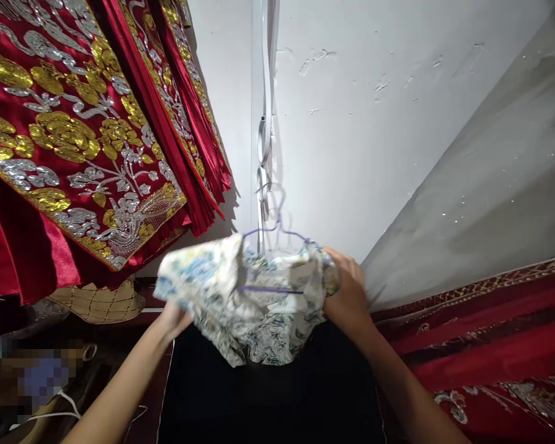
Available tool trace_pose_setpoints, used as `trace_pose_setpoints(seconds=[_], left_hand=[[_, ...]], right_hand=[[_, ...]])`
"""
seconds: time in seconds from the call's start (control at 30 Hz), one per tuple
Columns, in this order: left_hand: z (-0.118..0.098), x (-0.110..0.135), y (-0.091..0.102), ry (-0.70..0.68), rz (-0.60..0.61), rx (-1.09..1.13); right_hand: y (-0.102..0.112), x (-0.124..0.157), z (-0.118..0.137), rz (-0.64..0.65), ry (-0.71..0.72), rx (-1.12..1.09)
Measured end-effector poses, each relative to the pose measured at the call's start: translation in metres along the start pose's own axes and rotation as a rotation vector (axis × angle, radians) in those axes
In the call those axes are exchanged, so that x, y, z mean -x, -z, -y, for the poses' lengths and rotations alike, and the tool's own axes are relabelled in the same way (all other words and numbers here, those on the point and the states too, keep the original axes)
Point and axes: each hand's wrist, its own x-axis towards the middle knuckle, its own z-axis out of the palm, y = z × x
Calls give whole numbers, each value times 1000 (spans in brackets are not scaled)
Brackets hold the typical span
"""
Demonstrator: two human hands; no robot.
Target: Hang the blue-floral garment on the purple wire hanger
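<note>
A white shirt with a blue, green and yellow floral print hangs bunched on a thin purple hanger. The hanger's hook points up, blurred, in front of the wall. At the shirt's left side my left hand holds the cloth from beneath, its fingers mostly covered by the sleeve. My right hand is closed around the shirt's right shoulder, near the hanger's end. Between the two hands the neck opening gapes, and the hanger's lower bar shows across it.
Red satin garments with gold and silver sequins hang at upper left. A white metal rack runs down the pale wall. Clear plastic sheeting and red embroidered cloth lie on the right. A beige quilted item sits lower left.
</note>
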Motion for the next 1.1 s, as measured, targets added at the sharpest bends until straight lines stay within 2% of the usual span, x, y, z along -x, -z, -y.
trace_pose_setpoints(seconds=[0.07,0.1,0.17,0.23,0.27,0.37,0.43,0.5,0.6,0.67,0.73,0.77,0.8,0.83,0.9,0.93,1.0,1.07,1.1], left_hand=[[18,4,16,82,51,-28],[26,7,20,79,32,-59],[41,15,16,-64,-134,-129],[53,25,1,-280,-300,-192],[56,31,-9,-366,-325,-219],[62,47,-42,-501,-264,-292],[61,51,-63,-484,-237,-305],[58,49,-79,-403,-237,-266],[54,41,-89,-286,-252,-153],[54,37,-86,-241,-274,-83],[56,39,-79,-191,-293,-20],[57,42,-76,-165,-302,12],[58,45,-74,-140,-300,51],[59,48,-73,-114,-276,96],[59,54,-73,-61,-191,184],[59,57,-75,-30,-161,221],[56,63,-78,50,-191,283],[52,69,-80,136,-273,341],[49,72,-81,179,-276,369]], right_hand=[[12,-11,-7,-69,-126,57],[17,-20,-7,-97,-150,75],[23,-39,0,-117,-117,86],[25,-56,11,-80,-8,69],[25,-62,16,-52,53,56],[24,-65,21,-14,168,40],[23,-59,17,-16,175,46],[24,-50,10,-3,184,35],[25,-34,3,-33,209,-77],[17,-17,4,-161,92,-215],[-2,8,10,-289,-172,-388],[-16,22,16,-293,-326,-488],[-33,37,22,-231,-472,-597],[-51,51,29,-84,-580,-700],[-85,75,43,272,-715,-862],[-100,84,50,372,-740,-901],[-120,93,59,488,-755,-944],[-128,95,63,523,-758,-968],[-128,95,65,541,-763,-982]])
